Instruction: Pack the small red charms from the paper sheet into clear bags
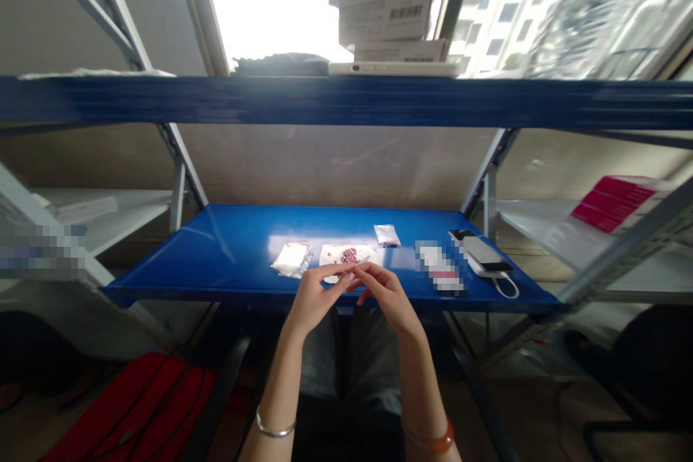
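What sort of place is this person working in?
Probably a storeroom or small stock area: metal shelving, boxes with barcode labels stacked on an upper shelf, and small plastic bags laid out on a blue shelf.

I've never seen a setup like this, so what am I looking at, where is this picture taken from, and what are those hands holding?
No machine here: these are a person's two bare hands, the left hand with a silver bangle, the right hand with an orange bracelet. A head-worn camera took this picture, looking forward and down. On the blue metal shelf lie a clear bag of white material, a white sheet with a red cluster, a small clear packet, a pixelated package and a phone-like device. The fingertips meet, but anything held is too thin to make out.
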### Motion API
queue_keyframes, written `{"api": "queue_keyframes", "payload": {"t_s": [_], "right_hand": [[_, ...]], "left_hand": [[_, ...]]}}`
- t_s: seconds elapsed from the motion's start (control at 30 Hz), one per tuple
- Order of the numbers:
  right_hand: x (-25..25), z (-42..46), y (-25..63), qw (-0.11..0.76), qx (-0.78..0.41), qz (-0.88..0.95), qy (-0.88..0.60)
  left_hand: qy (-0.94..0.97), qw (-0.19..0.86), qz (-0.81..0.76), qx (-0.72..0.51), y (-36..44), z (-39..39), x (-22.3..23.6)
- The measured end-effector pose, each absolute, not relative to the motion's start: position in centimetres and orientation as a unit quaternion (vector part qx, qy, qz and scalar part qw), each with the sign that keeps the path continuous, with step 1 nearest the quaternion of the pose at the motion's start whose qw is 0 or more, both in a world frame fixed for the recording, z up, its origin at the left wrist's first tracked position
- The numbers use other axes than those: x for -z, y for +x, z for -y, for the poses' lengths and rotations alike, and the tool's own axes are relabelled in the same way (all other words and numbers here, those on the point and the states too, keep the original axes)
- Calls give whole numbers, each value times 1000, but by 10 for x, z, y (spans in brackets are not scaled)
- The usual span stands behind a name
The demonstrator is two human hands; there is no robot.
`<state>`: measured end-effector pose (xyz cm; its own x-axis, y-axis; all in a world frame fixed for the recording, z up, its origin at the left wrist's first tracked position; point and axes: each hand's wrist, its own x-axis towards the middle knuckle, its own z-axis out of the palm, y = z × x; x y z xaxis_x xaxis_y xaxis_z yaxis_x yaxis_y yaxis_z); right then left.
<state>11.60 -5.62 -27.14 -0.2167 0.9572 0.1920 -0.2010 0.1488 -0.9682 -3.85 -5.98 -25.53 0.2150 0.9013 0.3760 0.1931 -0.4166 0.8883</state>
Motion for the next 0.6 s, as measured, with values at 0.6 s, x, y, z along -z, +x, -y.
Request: {"api": "queue_keyframes", "payload": {"t_s": [0.6], "right_hand": [[277,55,100,524,-448,572,-444]], "left_hand": [[689,304,-410,-515,-32,57,261]]}}
